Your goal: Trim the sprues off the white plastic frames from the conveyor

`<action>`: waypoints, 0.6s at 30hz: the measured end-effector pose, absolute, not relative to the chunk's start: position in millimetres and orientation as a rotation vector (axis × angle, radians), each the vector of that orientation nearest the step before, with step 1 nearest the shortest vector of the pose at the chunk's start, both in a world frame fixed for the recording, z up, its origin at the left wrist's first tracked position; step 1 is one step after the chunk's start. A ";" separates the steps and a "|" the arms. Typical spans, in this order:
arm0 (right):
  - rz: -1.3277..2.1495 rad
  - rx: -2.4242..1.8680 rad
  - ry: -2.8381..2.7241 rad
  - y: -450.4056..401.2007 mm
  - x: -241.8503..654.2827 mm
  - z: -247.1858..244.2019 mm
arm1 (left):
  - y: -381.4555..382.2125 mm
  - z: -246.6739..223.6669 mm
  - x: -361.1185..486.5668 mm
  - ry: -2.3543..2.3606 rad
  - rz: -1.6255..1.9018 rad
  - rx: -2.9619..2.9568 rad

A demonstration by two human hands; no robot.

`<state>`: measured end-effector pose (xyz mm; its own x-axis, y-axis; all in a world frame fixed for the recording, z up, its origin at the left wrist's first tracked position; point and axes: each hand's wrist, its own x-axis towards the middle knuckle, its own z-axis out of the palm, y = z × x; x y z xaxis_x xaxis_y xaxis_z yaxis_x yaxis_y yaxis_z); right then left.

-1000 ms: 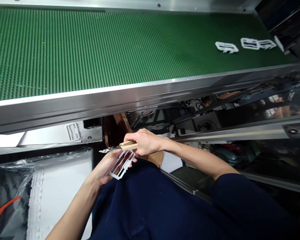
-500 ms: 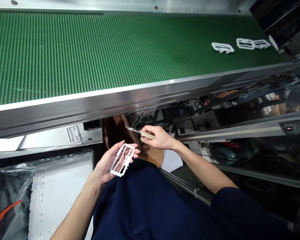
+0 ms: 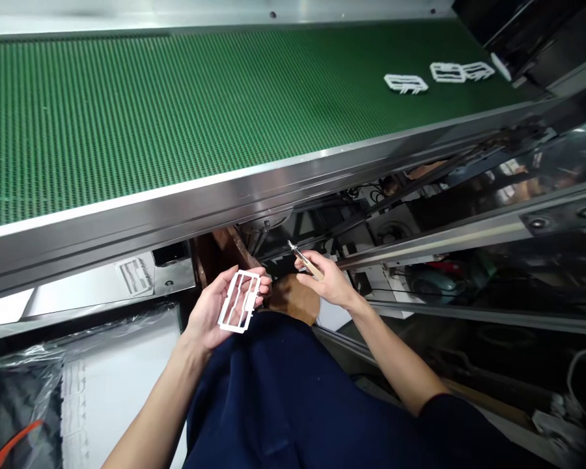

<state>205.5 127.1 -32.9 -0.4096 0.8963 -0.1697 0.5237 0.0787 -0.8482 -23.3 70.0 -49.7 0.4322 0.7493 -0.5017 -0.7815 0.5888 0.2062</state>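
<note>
My left hand (image 3: 208, 319) is closed around a flat white plastic frame (image 3: 250, 301) with long openings and small stubs on its right edge. The frame lies tilted across the palm, in front of my dark blue clothing. To its right, apart from it, my right hand (image 3: 334, 284) grips a pair of nippers (image 3: 314, 270) by the beige handle. Their metal tip points up and to the left, with nothing visible in the jaws.
A green conveyor belt (image 3: 200, 111) crosses the top behind a metal rail (image 3: 176, 208), with several white frames (image 3: 406, 79) at its right. On a ledge at left lies another frame (image 3: 137, 277). Below are white parts (image 3: 73, 410) by plastic film and an orange tool (image 3: 17, 440).
My right hand has moved right, away from the frame, and the nippers' tip has swung from pointing left to up-left. My left hand still holds the frame, turned slightly more upright. The view has shifted.
</note>
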 end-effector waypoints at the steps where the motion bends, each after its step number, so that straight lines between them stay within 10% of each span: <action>1: 1.290 -1.426 -1.924 124.8 207.7 -34.5 | 70.7 -50.0 -22.3 0.592 0.954 -0.056; 18: 1.182 -1.556 -1.545 96.5 253.2 -40.2 | 77.9 -46.9 -2.1 0.562 0.892 -0.001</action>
<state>253.2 96.5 -40.2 -0.0950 0.9831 -0.1563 0.4082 -0.1047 -0.9069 -2.1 77.9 -46.9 0.4937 0.7354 -0.4641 -0.7361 0.6376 0.2273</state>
